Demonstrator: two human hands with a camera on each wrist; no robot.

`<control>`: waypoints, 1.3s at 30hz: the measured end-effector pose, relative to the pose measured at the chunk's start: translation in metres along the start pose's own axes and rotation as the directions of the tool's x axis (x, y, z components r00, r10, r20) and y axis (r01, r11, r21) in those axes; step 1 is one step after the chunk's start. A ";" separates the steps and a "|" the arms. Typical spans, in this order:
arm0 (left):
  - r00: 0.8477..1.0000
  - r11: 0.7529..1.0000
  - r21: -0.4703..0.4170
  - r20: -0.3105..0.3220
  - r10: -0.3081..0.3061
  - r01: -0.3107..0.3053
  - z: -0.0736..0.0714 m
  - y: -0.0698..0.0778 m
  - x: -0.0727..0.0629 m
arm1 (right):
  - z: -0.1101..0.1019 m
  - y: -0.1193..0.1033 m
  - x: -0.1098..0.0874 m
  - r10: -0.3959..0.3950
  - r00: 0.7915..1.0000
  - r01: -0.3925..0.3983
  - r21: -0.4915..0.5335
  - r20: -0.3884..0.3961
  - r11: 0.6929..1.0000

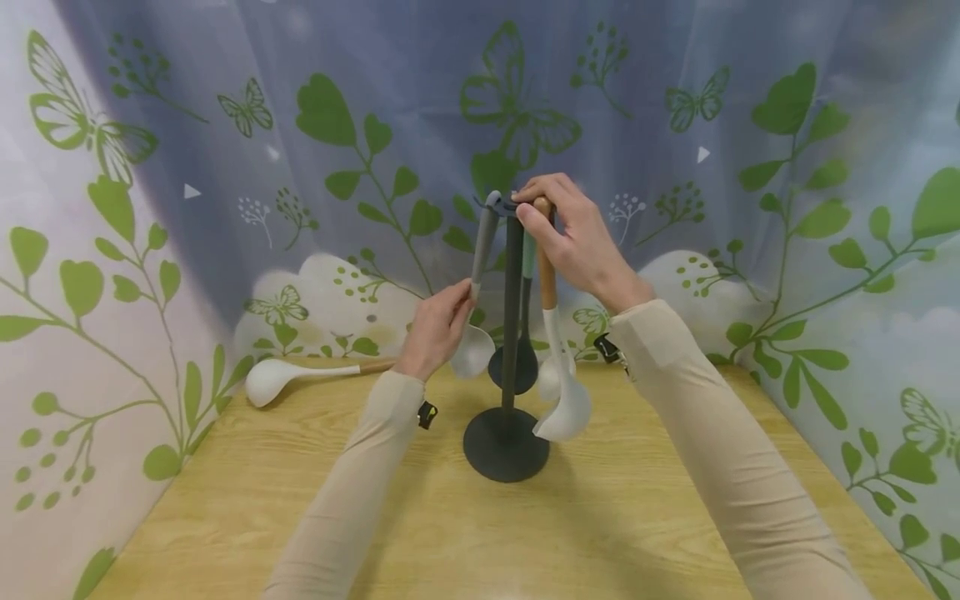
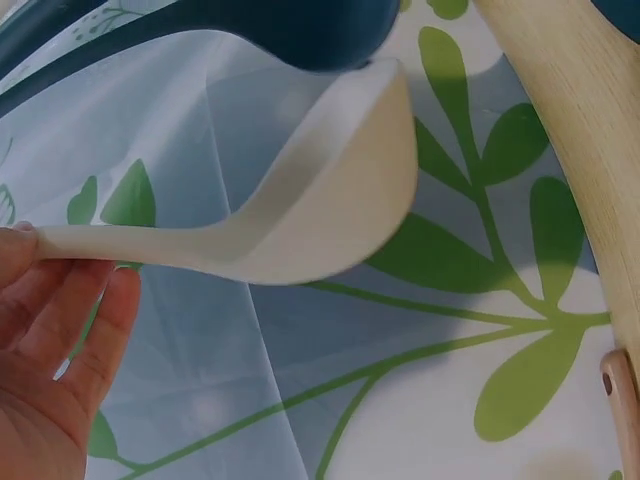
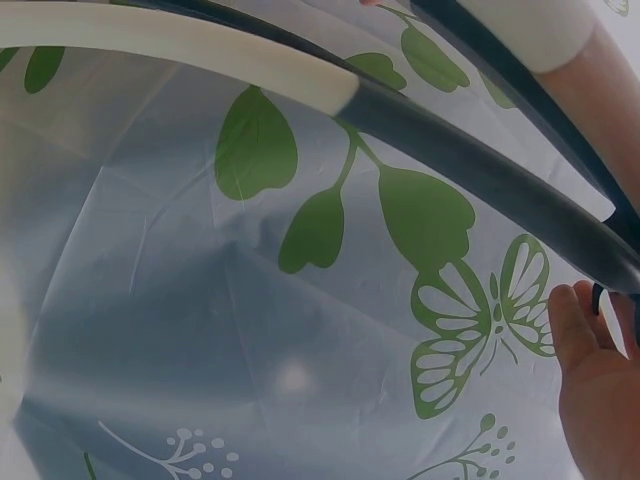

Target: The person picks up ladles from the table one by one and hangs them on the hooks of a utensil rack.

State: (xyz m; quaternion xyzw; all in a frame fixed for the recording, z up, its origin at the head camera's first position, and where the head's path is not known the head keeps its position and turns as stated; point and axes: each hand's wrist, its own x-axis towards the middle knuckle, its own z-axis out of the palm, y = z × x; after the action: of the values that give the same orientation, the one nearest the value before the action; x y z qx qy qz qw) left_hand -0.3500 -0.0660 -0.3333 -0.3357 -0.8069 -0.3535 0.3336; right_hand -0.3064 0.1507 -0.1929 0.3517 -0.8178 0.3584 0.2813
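Observation:
My left hand [image 1: 435,325] pinches the pale neck of a ladle with a grey handle [image 1: 485,237]. Its handle top is up at a hook on the left side of a dark utensil stand [image 1: 513,308]. In the left wrist view, the ladle's white bowl [image 2: 340,200] extends past my fingertips. My right hand [image 1: 573,229] grips the top of the stand, fingers curled over it, thumb beside a wooden handle. That handle belongs to a white ladle [image 1: 566,408] hanging at the right. Behind the pole hangs a dark utensil [image 1: 516,367] with a green grip.
Another white ladle with a wooden handle [image 1: 273,379] lies at the table's back left. The stand's round dark base [image 1: 506,454] rests on the wooden table [image 1: 420,517]. A leaf-and-butterfly patterned curtain [image 1: 420,75] encloses the back and sides.

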 end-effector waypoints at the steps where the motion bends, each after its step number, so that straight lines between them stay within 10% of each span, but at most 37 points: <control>1: 1.000 1.000 -0.002 0.000 0.001 -0.001 0.000 0.000 0.000 | 0.000 0.000 0.000 -0.002 1.000 0.002 -0.001 0.000 1.000; 25: 0.988 0.993 0.051 0.102 -0.112 0.107 -0.015 -0.020 -0.024 | 0.000 0.001 0.000 0.004 1.000 -0.004 -0.004 -0.004 1.000; 39: 0.923 0.949 0.211 0.260 -0.284 0.233 -0.026 -0.059 -0.051 | 0.001 0.001 -0.002 0.000 1.000 0.000 -0.004 -0.007 1.000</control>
State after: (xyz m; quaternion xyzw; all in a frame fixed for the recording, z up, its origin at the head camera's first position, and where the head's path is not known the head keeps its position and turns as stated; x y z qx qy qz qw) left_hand -0.3598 -0.1335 -0.3793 -0.2429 -0.9120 -0.2693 0.1917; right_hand -0.3065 0.1511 -0.1949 0.3500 -0.8175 0.3579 0.2850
